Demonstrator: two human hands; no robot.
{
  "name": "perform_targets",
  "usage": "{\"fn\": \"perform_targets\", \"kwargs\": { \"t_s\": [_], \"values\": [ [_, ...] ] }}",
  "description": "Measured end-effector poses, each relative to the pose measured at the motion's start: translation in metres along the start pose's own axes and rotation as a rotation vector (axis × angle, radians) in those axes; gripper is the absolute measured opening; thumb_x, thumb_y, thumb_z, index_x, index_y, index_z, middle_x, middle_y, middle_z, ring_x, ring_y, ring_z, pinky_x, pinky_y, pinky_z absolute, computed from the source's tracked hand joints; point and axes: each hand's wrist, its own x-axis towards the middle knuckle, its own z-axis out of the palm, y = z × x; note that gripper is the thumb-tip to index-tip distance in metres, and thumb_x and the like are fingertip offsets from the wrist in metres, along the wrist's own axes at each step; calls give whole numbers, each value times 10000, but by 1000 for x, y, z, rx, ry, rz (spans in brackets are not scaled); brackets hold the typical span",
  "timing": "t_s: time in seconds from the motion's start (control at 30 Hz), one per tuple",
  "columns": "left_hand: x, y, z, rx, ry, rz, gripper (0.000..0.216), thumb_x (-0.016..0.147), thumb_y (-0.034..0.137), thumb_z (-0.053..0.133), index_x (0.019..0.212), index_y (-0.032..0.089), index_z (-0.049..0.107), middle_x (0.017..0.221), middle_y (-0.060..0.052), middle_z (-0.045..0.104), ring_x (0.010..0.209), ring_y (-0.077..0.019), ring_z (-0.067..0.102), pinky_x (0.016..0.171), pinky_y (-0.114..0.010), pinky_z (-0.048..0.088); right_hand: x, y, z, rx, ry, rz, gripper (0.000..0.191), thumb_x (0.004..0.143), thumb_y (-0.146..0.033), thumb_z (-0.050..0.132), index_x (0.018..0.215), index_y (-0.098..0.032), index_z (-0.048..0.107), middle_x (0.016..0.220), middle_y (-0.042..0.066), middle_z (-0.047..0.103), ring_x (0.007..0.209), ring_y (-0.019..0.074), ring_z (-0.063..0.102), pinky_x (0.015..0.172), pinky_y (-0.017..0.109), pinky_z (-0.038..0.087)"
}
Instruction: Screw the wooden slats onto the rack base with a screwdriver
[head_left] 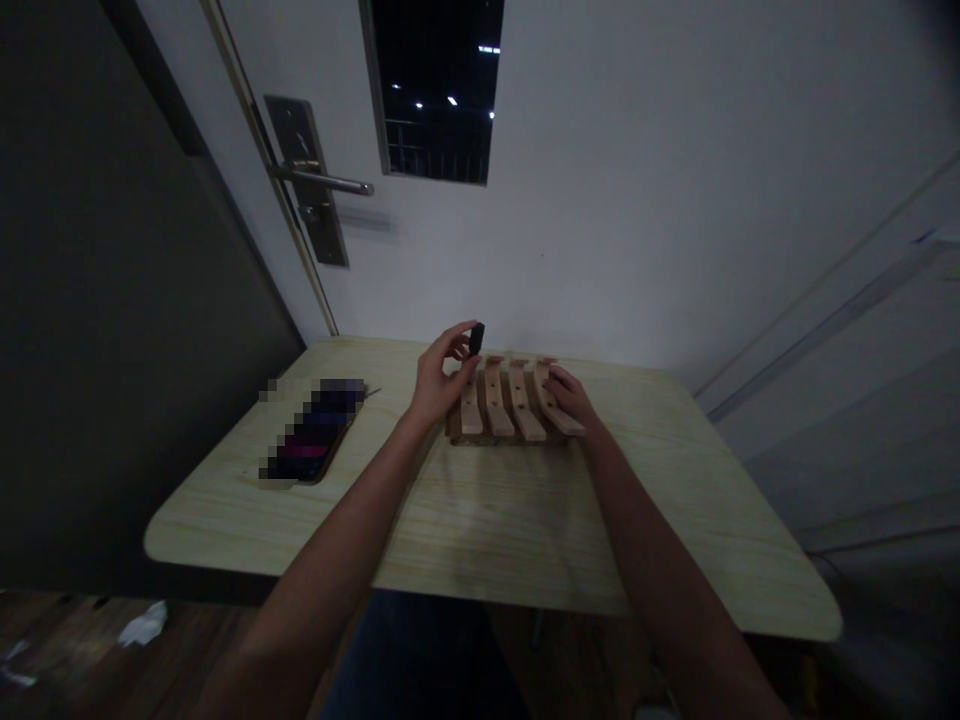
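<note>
My left hand (442, 375) pinches a small black block-shaped piece (476, 338) between thumb and fingers, held just above the left end of a wooden piece. That wooden piece has a brown base (510, 440) carrying several pale angled wooden slats (519, 400) side by side, with small dark holes in them. At its right end, my right hand (571, 392) grips the rightmost slat (553, 405), which sits askew from the others. Part of the base is hidden under the slats and hands.
A phone (319, 430), partly blurred out, lies on the left of the pale wood-grain table (495, 540). A thin rod (373, 391) is beside it. Behind the table stands a white door with a metal handle (322, 180) and a dark window (439, 90).
</note>
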Motion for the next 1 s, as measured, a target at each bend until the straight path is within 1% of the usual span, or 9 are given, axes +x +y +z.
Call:
{"fn": "perform_targets", "kwargs": {
  "t_s": [0.13, 0.2, 0.27, 0.4, 0.6, 0.73, 0.8, 0.87, 1.0],
  "values": [
    [0, 1, 0, -44, 2, 7, 427, 820, 298, 634, 1223, 249, 501, 1043, -49, 623, 909, -141, 610, 787, -290, 531, 1, 2, -1, -1, -1, 39, 294, 661, -464, 579, 807, -210, 586, 867, 53, 611, 834, 210, 541, 827, 386, 437],
    [0, 2, -2, -72, -18, 11, 371, 865, 313, 570, 1222, 246, 495, 1081, -63, 620, 946, -150, 619, 823, -311, 535, 2, 4, -1, 2, -2, 35, 303, 660, -469, 583, 820, -211, 589, 880, 53, 619, 837, 210, 542, 831, 389, 436],
    [-1, 3, -3, -95, -44, 6, 340, 902, 320, 507, 1232, 243, 483, 1079, -69, 629, 938, -151, 633, 838, -324, 538, 2, 3, -2, -5, -7, 20, 294, 663, -473, 579, 796, -212, 585, 853, 49, 616, 825, 208, 538, 816, 386, 441],
    [-1, 4, -3, -102, -52, -8, 357, 894, 310, 525, 1239, 238, 472, 1045, -65, 636, 899, -143, 640, 817, -313, 541, 2, 0, -2, -17, -27, -2, 265, 673, -470, 571, 753, -218, 565, 794, 40, 599, 799, 201, 530, 790, 374, 449],
    [0, -1, 0, -43, 29, 35, 470, 808, 318, 655, 1241, 256, 483, 911, -13, 599, 790, -109, 578, 700, -239, 515, 2, 0, -2, -23, -18, 11, 281, 668, -479, 570, 780, -221, 573, 828, 49, 609, 819, 210, 532, 805, 388, 447],
    [0, -4, 0, -3, 15, 53, 446, 815, 321, 648, 1237, 280, 507, 1011, -28, 595, 769, -98, 566, 667, -230, 498, 2, 1, -2, -18, -18, 39, 308, 665, -488, 574, 804, -214, 581, 881, 58, 623, 851, 216, 544, 849, 406, 439],
    [1, -4, 0, -3, 8, 41, 486, 821, 325, 642, 1275, 287, 475, 1070, -38, 603, 760, -95, 569, 660, -227, 493, 2, 0, -2, -10, -35, 44, 319, 672, -489, 571, 825, -210, 586, 908, 61, 628, 856, 215, 552, 855, 405, 436],
    [1, -3, -1, 17, -5, 30, 493, 832, 340, 626, 1293, 282, 461, 1079, -44, 621, 784, -105, 579, 664, -230, 490, 2, -1, -1, -9, -42, 37, 318, 671, -495, 573, 814, -211, 584, 883, 56, 627, 839, 214, 552, 835, 396, 441],
    [1, 2, -3, 70, -14, 39, 392, 878, 381, 553, 1247, 255, 514, 1061, -54, 646, 877, -136, 606, 712, -256, 497, 2, 0, -2, -24, -24, 23, 309, 663, -508, 575, 777, -221, 568, 818, 43, 614, 811, 208, 537, 793, 375, 443]
  ]
}}
